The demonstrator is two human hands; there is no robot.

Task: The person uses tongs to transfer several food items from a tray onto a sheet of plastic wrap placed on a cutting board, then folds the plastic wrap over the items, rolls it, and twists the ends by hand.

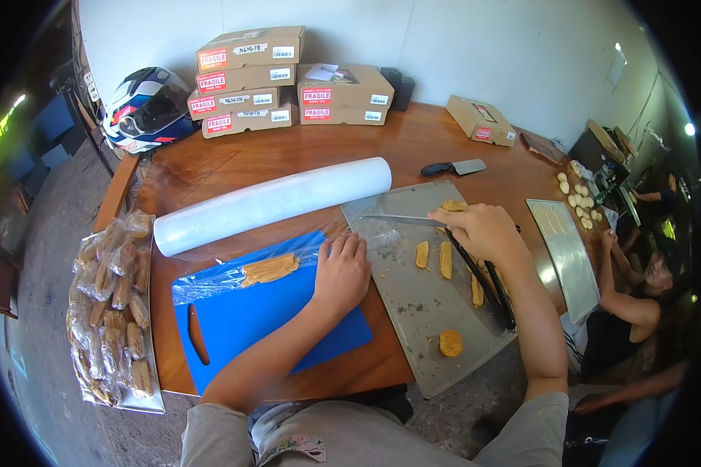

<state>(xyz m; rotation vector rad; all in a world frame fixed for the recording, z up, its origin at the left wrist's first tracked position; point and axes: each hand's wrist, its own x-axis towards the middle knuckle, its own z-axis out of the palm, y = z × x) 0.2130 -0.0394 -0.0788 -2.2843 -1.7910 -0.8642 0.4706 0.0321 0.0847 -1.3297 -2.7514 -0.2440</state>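
Note:
My left hand [343, 274] lies on clear plastic film at the right edge of a blue cutting board [257, 333], fingers slightly spread. On the film to its left rests a bundle of brown food strips [270, 269]. A large roll of plastic film [274, 201] lies behind the board. My right hand [479, 230], over the metal tray [415, 315], grips a knife [403, 219] whose blade points left. Its handle is hidden in the hand. Below that hand are black tongs [490, 292], partly covered by the forearm, and loose food strips [446, 260]. A round orange-brown piece [450, 342] sits near the tray's front.
Wrapped bundles fill a tray [152, 379] at left. Cardboard boxes [344, 96] and a helmet [146, 111] stand at the back. A cleaver [455, 168] lies behind the metal tray. At right, another person [631, 309] works beside a second tray [566, 262] and peeled pale pieces [581, 198].

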